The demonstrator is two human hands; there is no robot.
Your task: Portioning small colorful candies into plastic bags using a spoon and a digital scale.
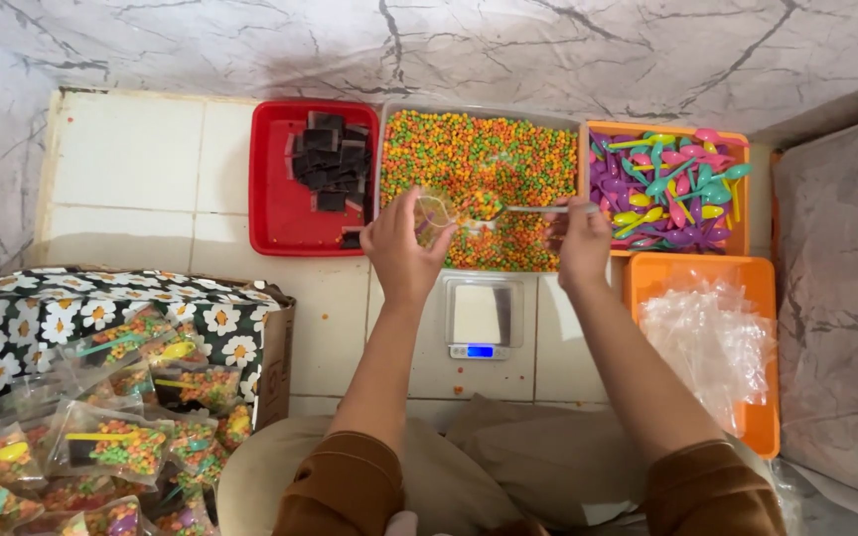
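My left hand (401, 250) holds a small clear plastic bag (436, 212) over a grey tray of colourful orange, green and yellow cereal bits (508, 149). Its mouth faces a metal spoon (523, 207) held by my right hand (581, 241). The spoon's bowl carries some cereal and sits at the bag's opening. A small digital scale (482, 318) with a lit blue display lies on the tiled floor just below both hands.
A red tray with dark square pieces (280, 199) lies left of the cereal. An orange tray of coloured plastic spoons (669, 184) and an orange tray of clear bags (757, 397) lie right. A flower-patterned box of filled bags (111, 397) stands at lower left.
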